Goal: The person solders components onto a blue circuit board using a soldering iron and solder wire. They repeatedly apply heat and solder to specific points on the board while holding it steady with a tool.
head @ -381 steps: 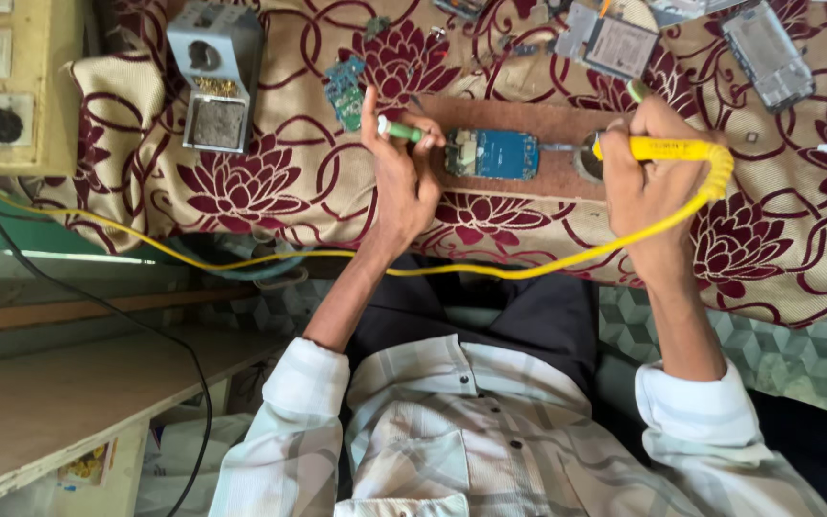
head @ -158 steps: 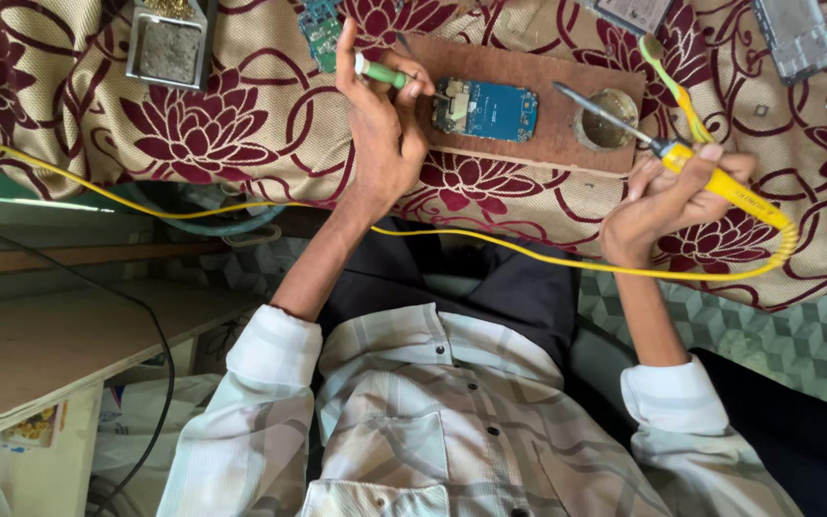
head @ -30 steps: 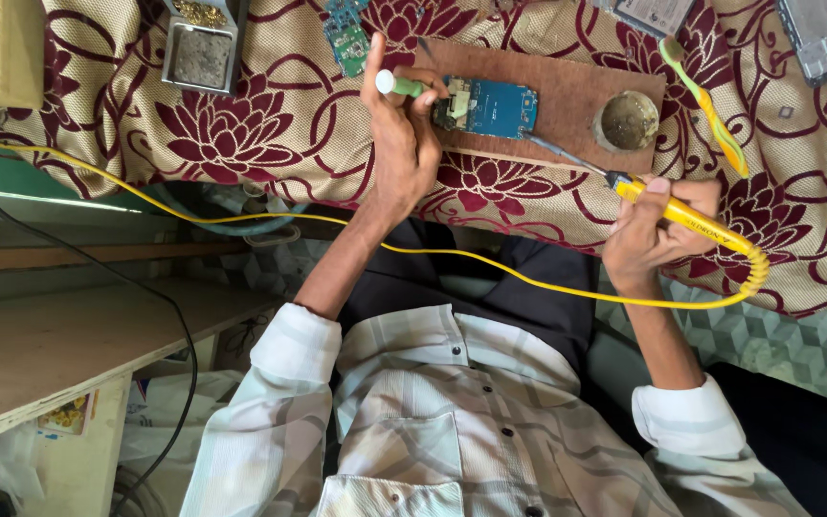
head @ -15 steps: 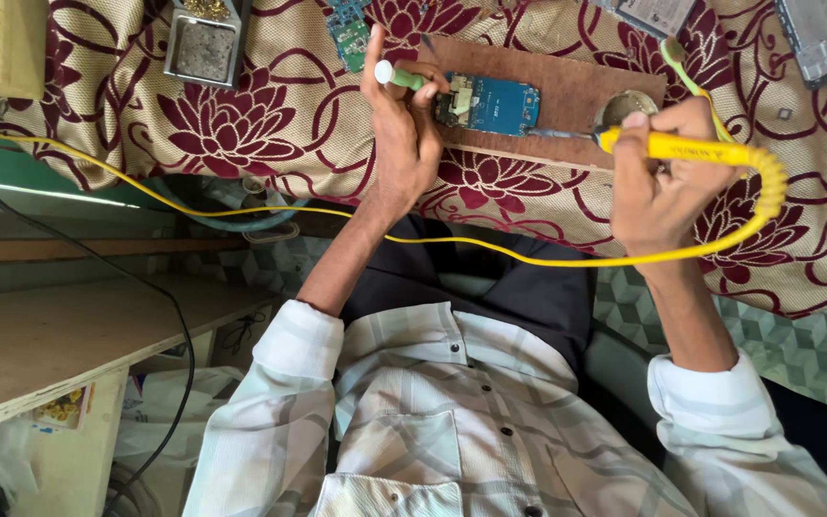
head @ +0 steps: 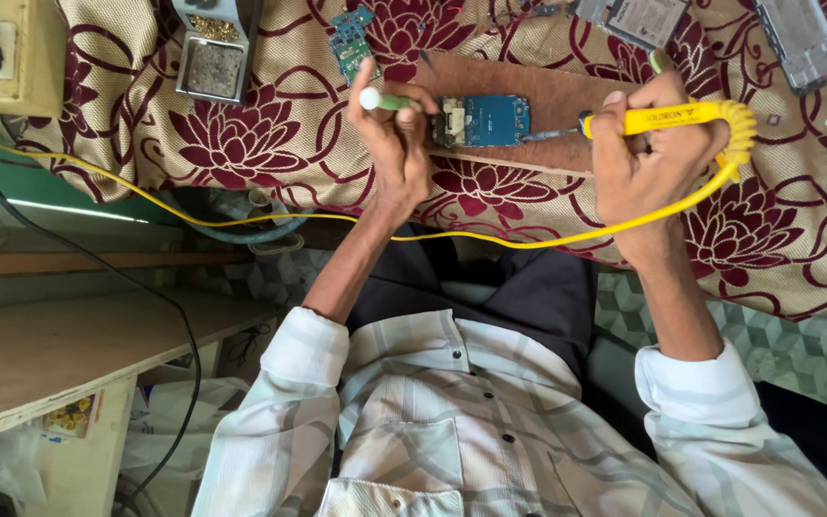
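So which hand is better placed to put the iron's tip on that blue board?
The right hand. It holds the yellow soldering iron, whose metal tip already points at the edge of the blue circuit board. The left hand is busy holding a green-and-white tool at the board's other end.

Bare floral cloth lies between metal tray and hands.

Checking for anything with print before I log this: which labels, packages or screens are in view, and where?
Printed mark: dark lettering along the yellow soldering iron handle, in the right hand.
Sticker: small yellow picture label, lower left, on the wooden bench.
Screens: none visible.
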